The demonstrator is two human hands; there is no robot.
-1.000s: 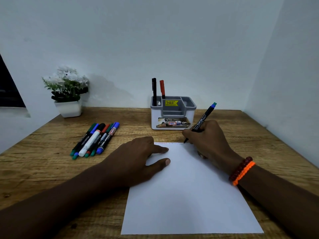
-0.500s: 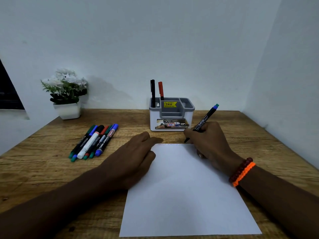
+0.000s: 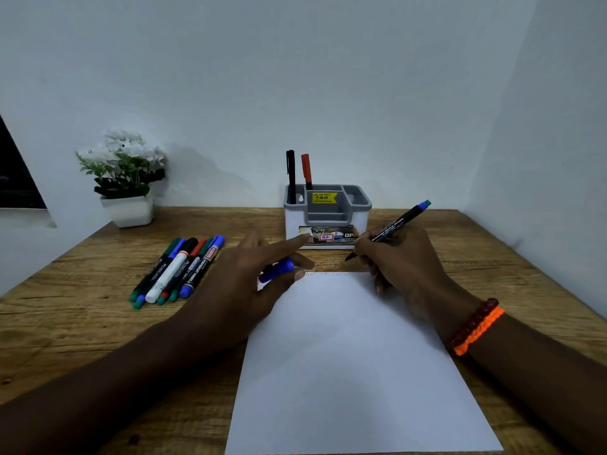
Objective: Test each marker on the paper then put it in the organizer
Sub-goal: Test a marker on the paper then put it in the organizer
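Note:
A white sheet of paper [image 3: 354, 366] lies on the wooden desk [image 3: 65, 323], with faint scribbles along its far edge. My right hand [image 3: 404, 267] grips a black marker [image 3: 394, 226] with a blue-green end; its tip hovers just beyond the paper's far edge. My left hand [image 3: 249, 284] is raised at the paper's far left corner and holds a blue marker cap [image 3: 277, 270], forefinger stretched out. The grey and white organizer [image 3: 328, 218] stands behind the paper with a black marker [image 3: 290, 174] and a red marker [image 3: 306, 170] upright in its back left slot.
Several markers [image 3: 179, 269] lie side by side on the desk to the left of my left hand. A potted white-flowered plant [image 3: 124, 178] stands at the back left. White walls close in behind and on the right.
My left hand has lifted off the paper and now shows a blue cap in its fingers. My right hand has drawn the marker tip off the paper's far edge.

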